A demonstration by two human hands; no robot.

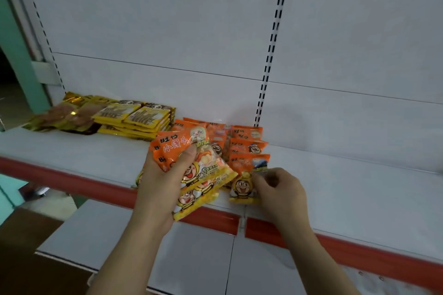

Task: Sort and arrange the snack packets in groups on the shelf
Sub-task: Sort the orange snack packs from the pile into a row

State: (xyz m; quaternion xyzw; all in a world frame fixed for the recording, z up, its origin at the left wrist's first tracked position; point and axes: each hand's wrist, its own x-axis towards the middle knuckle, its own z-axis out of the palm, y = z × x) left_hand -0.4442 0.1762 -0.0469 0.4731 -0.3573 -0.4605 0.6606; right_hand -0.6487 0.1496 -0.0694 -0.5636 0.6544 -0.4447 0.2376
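- Much looks done: the yellow packets sit stacked at the back left of the shelf, with brown-gold packets beside them and orange packets in rows.
- The left hand grips a fan of orange-and-yellow packets, not yet put down.
- The right hand pinches one small packet lying near the shelf's front edge.
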